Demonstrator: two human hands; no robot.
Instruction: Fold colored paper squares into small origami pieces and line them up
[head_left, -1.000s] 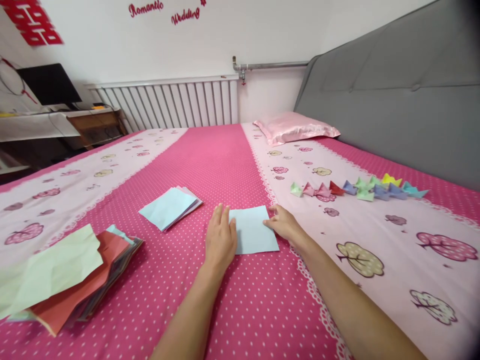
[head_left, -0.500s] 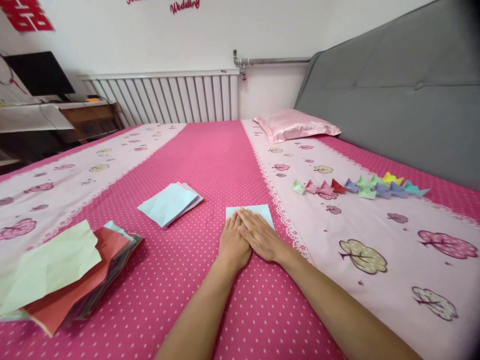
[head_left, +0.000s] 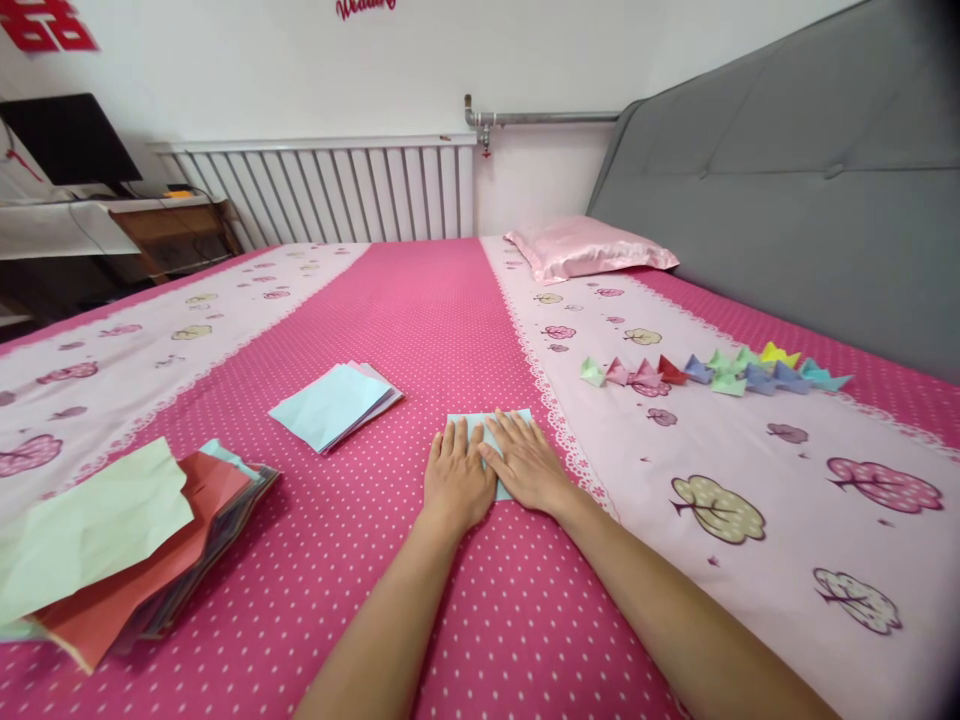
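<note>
Under both palms lies a light blue sheet of paper (head_left: 475, 420), flat on the pink dotted bedspread (head_left: 420, 310). My left hand (head_left: 459, 480) rests on its left part, fingers stretched out and pointing away from me. Over the right part my right hand (head_left: 526, 462) is pressed down flat, its fingers slightly spread. The thumb side of my right hand touches the edge of my left hand. Most of the sheet is hidden beneath them; its far edge and a strip near the wrists show.
Left of my hands sits a small stack of paper squares (head_left: 330, 405), light blue on top. Nearer lies a pile of larger coloured paper (head_left: 105, 520). Several folded paper boats (head_left: 671, 371) stand at right. Beyond are a pink pillow (head_left: 589, 248) and a grey headboard (head_left: 780, 190).
My hands have slid apart sideways over the paper: the left to the left, the right to the right. Before, the fingers overlapped near the middle. The view has shifted slightly.
</note>
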